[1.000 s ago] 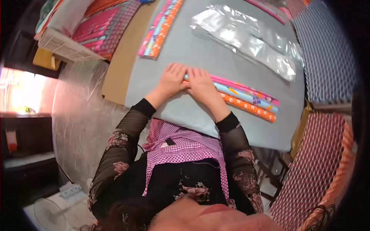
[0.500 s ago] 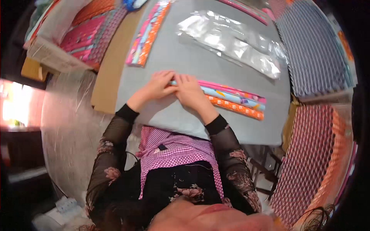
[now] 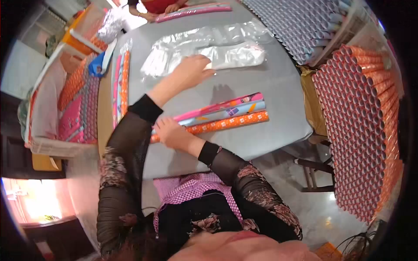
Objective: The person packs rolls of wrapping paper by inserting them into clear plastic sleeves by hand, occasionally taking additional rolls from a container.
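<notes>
Three patterned wrapping paper rolls (image 3: 222,114), pink, light blue and orange, lie side by side on the grey table, slightly slanted. My right hand (image 3: 172,134) covers their left end, with its fingers curled over them. My left hand (image 3: 191,69) is stretched out above the table, at the near edge of the clear plastic bags (image 3: 235,54). Its thumb stands apart from the fingers, and nothing shows between them. The flat, shiny bags lie beyond the rolls. Another set of rolls in clear wrap (image 3: 121,87) lies along the table's left edge.
Large stacks of blue-grey rolls (image 3: 296,26) and orange rolls (image 3: 357,130) stand to the right. At left is a plastic bin (image 3: 65,145) holding more rolls. Across the table, another person's hand (image 3: 174,8) is by a pink packed set (image 3: 196,12). A dark stool (image 3: 315,167) stands lower right.
My left hand has left the rolls and moved out to the plastic bags. My right hand stays at the rolls' left end. The view has turned, and another person's hands now show at the top.
</notes>
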{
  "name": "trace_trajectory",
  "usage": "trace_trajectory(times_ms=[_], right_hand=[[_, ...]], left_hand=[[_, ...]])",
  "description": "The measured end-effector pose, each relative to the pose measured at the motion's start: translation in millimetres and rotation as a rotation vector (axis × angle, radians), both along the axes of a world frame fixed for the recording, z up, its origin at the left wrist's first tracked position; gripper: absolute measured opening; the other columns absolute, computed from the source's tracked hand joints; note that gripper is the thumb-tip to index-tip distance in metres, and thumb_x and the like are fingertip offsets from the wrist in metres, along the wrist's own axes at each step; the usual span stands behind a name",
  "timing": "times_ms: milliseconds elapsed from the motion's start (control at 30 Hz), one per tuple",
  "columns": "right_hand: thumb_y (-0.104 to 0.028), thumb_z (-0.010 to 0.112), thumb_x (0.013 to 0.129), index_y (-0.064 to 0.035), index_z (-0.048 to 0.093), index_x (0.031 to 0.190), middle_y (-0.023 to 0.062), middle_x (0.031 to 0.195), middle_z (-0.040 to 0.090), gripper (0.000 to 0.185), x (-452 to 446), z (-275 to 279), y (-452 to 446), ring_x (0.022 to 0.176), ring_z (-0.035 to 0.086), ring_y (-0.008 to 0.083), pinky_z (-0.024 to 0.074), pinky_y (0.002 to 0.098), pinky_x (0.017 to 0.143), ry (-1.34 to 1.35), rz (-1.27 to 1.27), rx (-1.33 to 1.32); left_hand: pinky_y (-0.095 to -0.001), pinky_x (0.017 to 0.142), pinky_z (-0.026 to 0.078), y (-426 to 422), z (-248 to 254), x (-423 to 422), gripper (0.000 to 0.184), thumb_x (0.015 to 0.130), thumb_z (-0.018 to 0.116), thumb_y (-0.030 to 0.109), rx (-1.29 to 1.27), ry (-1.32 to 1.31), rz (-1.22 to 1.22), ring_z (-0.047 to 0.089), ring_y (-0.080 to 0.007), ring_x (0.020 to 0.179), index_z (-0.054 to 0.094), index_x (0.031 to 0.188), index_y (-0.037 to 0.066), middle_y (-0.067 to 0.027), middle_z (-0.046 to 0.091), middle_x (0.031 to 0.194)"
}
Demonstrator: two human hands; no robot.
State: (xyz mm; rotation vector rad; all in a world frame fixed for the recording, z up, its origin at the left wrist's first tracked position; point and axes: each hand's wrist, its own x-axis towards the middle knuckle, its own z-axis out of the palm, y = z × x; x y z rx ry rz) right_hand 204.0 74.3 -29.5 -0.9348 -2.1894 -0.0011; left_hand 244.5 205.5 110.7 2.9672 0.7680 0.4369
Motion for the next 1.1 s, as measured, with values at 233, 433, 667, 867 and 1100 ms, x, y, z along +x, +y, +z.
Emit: trace_trajectory(times_ms=[233,433,667,867,1100], right_hand=[[-0.021,0.044,0.094,-0.007,0.05,0.132,0.0119,0.135,0.051,0.042,-26.4,-19.1,4.0,0.128,0.042,0.0269,0.0301,0.0401,0.108,1.336,0.779,-0.861],[-0.03,0.031,0.102,-0.0086,0.037,0.142,0.0095,0.146,0.039,0.046,32.3,33.6,-4.5,0.133,0.038,0.0232,0.0264,0.0386,0.113,2.142,0.773,-2.195],[-0.031,0.033,0.102,-0.0077,0.04,0.14,0.0099,0.144,0.041,0.046,4.0,34.6,0.6,0.13,0.042,0.0236,0.0305,0.0396,0.111,2.02,0.46,-1.901],[-0.032,0.029,0.103,-0.0093,0.037,0.143,0.0085,0.148,0.036,0.046,-38.0,-49.4,8.4,0.135,0.036,0.0237,0.0241,0.0402,0.114,2.001,1.783,-1.679],[-0.028,0.039,0.094,-0.0067,0.051,0.124,0.0113,0.129,0.049,0.039,-7.8,9.1,1.0,0.12,0.047,0.0265,0.0328,0.0413,0.103,1.262,0.701,-1.317]], left_hand=[[-0.0473,0.079,0.047,32.5,-56.5,114.6,0.031,0.084,0.064,0.027,-0.02,0.025,0.017,0.059,-0.0397,0.093,0.062,0.099,0.0,-0.0191,0.063,0.101],[-0.0465,0.082,0.047,44.6,-112.2,154.5,0.028,0.08,0.065,0.022,0.121,-0.155,0.051,0.058,-0.0404,0.095,0.059,0.098,0.002,-0.0181,0.061,0.102],[-0.0421,0.076,0.048,59.9,-122.8,155.8,0.015,0.081,0.063,0.018,-0.177,-0.108,0.124,0.061,-0.0355,0.088,0.063,0.085,0.004,-0.017,0.062,0.093],[-0.042,0.07,0.047,60.1,-99.2,153.8,0.025,0.079,0.069,0.024,-0.315,-0.212,0.272,0.06,-0.037,0.081,0.061,0.082,0.0,-0.0186,0.062,0.084],[-0.0422,0.066,0.047,74.8,-93.2,129.8,0.027,0.081,0.067,0.026,-0.365,-0.502,0.289,0.062,-0.0389,0.078,0.062,0.08,-0.001,-0.0217,0.064,0.081]])
